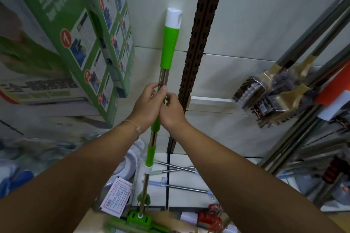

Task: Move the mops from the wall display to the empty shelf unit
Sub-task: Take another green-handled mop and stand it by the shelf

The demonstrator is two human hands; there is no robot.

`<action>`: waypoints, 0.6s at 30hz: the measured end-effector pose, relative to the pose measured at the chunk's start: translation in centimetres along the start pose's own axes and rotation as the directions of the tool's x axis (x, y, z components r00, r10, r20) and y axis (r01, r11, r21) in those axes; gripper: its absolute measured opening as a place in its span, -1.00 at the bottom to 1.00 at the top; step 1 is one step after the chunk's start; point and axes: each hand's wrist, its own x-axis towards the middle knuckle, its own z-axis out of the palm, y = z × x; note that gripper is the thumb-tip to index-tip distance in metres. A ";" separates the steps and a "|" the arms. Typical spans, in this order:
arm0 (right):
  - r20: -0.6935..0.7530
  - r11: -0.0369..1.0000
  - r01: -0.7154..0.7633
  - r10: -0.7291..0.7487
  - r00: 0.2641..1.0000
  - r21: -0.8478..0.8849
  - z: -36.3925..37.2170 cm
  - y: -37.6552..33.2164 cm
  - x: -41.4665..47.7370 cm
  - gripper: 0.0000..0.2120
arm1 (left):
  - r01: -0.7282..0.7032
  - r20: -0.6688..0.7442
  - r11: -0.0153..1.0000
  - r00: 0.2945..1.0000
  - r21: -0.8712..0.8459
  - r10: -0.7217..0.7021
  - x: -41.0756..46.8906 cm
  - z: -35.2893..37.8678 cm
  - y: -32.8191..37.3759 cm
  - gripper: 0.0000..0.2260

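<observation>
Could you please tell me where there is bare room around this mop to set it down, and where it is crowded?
Bare: the white back panel between the green boxes and the brown slotted upright, behind the mop; also the panel right of the upright, up to the hanging brushes. Crowded: the lower shelf, strewn with metal rods.

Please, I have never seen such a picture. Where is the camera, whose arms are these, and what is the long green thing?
There is no machine: a person wears one wide-angle camera on the head, so you see their own arms. The left hand and the right hand both grip a mop by its steel and green pole, held about upright; its green head is at the bottom. Behind stands a brown slotted rail. Green boxes are at left, wrapped brushes at right, loose rods on the white shelf below.
</observation>
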 end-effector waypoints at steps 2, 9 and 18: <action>0.033 0.999 -0.028 0.026 0.999 0.041 0.2 0.1 0.3 -0.46 | 0.006 0.006 1.000 1.000 -0.023 -0.006 0.2 0.2 0.1 -0.57; 0.133 0.997 0.008 -0.018 0.991 0.071 0.0 0.1 -0.7 -0.63 | 0.065 0.022 0.998 0.998 -0.005 -0.065 -0.8 0.3 -0.7 -0.70; 0.179 0.995 0.081 -0.070 0.981 -0.054 -0.3 0.7 -4.2 -0.68 | 0.042 -0.016 0.998 0.999 -0.044 -0.042 -3.7 -0.3 -1.0 -0.62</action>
